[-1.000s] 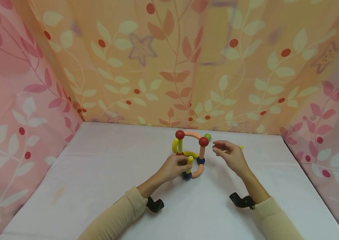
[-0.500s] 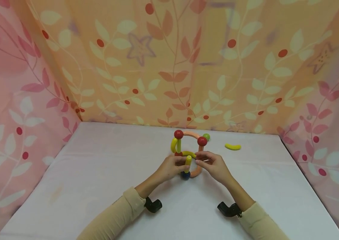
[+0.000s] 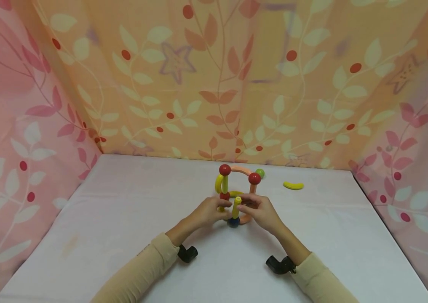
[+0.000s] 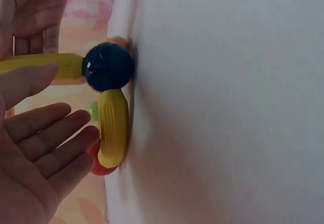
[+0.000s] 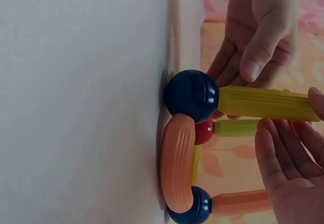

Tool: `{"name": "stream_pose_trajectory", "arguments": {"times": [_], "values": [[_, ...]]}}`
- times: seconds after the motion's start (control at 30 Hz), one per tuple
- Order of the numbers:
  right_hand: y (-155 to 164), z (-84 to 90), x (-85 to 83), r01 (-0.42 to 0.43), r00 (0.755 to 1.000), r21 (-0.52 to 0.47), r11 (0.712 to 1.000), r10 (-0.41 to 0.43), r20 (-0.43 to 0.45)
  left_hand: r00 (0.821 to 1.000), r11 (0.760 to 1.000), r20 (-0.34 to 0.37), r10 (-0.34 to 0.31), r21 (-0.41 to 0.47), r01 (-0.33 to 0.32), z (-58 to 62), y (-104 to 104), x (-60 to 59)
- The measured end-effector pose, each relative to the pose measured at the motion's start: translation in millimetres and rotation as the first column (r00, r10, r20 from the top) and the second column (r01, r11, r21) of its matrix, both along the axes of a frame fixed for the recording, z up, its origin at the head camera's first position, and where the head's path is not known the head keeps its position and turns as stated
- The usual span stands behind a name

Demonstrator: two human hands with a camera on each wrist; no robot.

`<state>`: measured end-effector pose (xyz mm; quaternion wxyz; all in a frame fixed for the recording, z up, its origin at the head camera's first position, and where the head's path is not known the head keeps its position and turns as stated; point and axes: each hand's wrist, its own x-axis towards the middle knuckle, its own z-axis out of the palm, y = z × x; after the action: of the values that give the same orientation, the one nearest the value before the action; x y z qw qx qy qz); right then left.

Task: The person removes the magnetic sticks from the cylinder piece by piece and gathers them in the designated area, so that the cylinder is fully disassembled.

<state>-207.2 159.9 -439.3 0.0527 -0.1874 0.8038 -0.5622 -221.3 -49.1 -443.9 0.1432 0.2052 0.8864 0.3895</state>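
A toy frame of rods and balls (image 3: 236,189) stands mid-table, with two red balls (image 3: 254,178) on top. At its front an upright yellow rod (image 3: 236,205) (image 5: 266,104) rises from a blue ball (image 3: 234,221) (image 4: 108,66). My left hand (image 3: 226,210) (image 4: 61,102) pinches that rod lightly, with the thumb (image 5: 255,64) on one side and the fingers behind. My right hand (image 3: 245,207) (image 5: 288,113) touches the rod's free end with straight fingers and holds nothing. An orange curved piece (image 5: 177,163) and a yellow curved piece (image 4: 114,127) lie on the table, joined to the blue ball.
A loose yellow curved piece (image 3: 293,185) lies on the white table (image 3: 123,219) to the right of the frame. A green ball (image 3: 260,172) sits behind the frame. Leaf-patterned curtains close off the back and both sides.
My right hand came back from beside the loose yellow piece, left it lying there, and closed in on the upright yellow rod. The left hand stayed at the rod.
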Motion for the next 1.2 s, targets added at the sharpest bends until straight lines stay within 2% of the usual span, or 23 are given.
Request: {"name": "stream_pose_trajectory", "arguments": {"times": [0.1,0.27,0.43,0.8,1.2], "values": [[-2,-2.2,-0.6,-0.005,1.0,0.0,1.0,0.005,0.019,0.998,0.998,-0.037,-0.049,-0.052,0.047,-1.4,0,-2.3],[-5,-4.7,-1.4,-0.029,0.999,-0.003,1.0,0.029,0.042,0.985,0.982,-0.114,-0.13,-0.149,0.113,-4.3,2,-5.0],[-7,-5.4,-0.8,-0.03,0.999,-0.002,1.0,0.03,0.043,0.976,0.967,-0.118,-0.182,-0.201,0.156,-7.3,4,-6.6],[-9,-2.8,2.3,-0.014,0.998,0.008,1.0,0.014,0.067,0.975,0.957,-0.105,-0.195,-0.237,0.165,-8.0,8,-6.0],[-8,-3.0,2.5,-0.005,0.999,-0.005,1.0,0.005,0.045,0.977,0.958,-0.11,-0.184,-0.242,0.153,-8.2,12,-4.0]]}}
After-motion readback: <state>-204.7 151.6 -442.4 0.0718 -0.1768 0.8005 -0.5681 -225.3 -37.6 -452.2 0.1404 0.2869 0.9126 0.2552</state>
